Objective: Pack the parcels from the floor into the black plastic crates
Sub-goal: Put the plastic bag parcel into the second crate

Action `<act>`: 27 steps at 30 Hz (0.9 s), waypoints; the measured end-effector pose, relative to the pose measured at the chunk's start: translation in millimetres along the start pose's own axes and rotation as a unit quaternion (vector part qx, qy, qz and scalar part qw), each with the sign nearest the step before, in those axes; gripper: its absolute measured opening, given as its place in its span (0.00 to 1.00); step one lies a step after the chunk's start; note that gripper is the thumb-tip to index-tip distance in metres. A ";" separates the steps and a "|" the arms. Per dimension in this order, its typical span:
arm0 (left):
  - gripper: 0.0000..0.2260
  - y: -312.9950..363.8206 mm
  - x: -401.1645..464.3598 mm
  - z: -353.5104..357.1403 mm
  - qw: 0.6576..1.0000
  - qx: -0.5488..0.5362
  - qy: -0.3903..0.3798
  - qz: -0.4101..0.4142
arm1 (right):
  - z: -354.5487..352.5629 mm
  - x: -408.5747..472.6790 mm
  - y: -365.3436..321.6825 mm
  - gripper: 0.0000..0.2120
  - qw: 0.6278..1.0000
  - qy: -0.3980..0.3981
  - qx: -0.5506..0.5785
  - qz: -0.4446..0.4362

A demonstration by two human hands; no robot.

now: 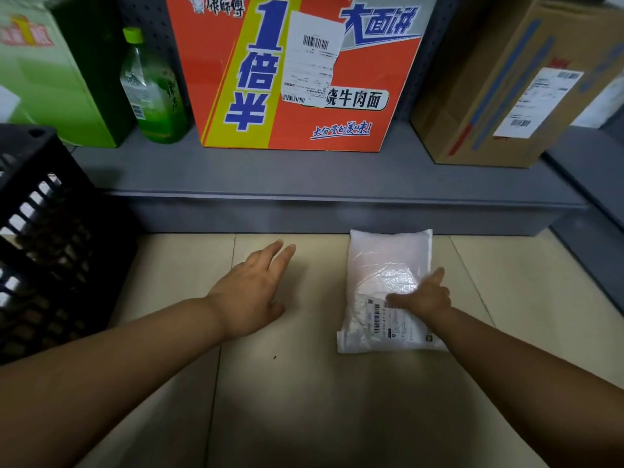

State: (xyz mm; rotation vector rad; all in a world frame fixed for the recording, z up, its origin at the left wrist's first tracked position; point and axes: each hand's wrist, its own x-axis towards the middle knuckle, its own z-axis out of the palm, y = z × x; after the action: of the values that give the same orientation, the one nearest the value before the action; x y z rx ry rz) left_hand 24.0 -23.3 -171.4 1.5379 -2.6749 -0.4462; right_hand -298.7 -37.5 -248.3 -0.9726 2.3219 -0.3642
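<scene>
A white plastic parcel [385,265] with a shipping label lies flat on the tiled floor against the foot of a grey shelf. My right hand [423,295] rests on its lower right part with the thumb and fingers spread over the bag. My left hand [251,288] hovers over bare floor to the parcel's left, fingers straight and holding nothing. A black plastic crate [44,231] stands at the left edge, its slotted wall facing me; its inside is hidden.
The grey shelf [304,184] carries an orange noodle carton [293,72], a green bottle [152,92], a green box [44,72] and a brown cardboard box [516,86]. A second grey shelf base [594,204] runs along the right.
</scene>
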 end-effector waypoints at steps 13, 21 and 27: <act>0.41 -18.2 -15.2 -18.7 0.999 -0.002 0.008 -0.036 | 24.6 -50.9 -24.4 0.18 0.907 -0.154 0.376 0.110; 0.43 -49.1 -34.1 -39.9 0.995 -0.010 -0.002 -0.097 | 45.4 -91.9 -62.5 0.19 0.870 -0.258 0.418 0.035; 0.44 -77.2 -59.4 -56.9 0.980 -0.089 0.025 -0.174 | 50.6 -144.6 -103.2 0.17 0.861 -0.317 0.398 -0.030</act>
State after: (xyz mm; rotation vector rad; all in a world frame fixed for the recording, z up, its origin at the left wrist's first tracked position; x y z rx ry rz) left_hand 128.8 -22.5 -129.6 1.9327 -2.2571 -0.6270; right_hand -129.3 -6.6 -181.6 -0.6018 1.3335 -0.8064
